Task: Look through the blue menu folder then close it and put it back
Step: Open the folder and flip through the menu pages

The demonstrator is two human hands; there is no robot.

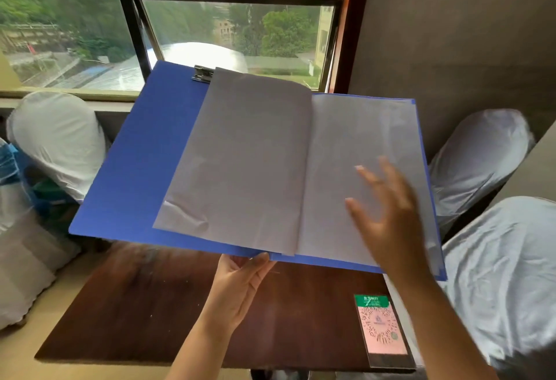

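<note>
The blue menu folder (135, 163) is held open in the air above a dark wooden table (144, 304). Pale sheets (249, 157) lie spread across both halves, and a metal clip (202, 74) sits on the far edge of the left cover. My left hand (240, 286) grips the folder from below at the near edge by the spine, thumb on the rim. My right hand (388, 217) hovers blurred over the right-hand page with its fingers spread, holding nothing.
A pink and green QR code card (382, 331) lies at the table's near right corner. White-covered chairs stand at the left (57, 139) and at the right (481, 157). A window (234, 27) fills the wall behind, beside a grey wall.
</note>
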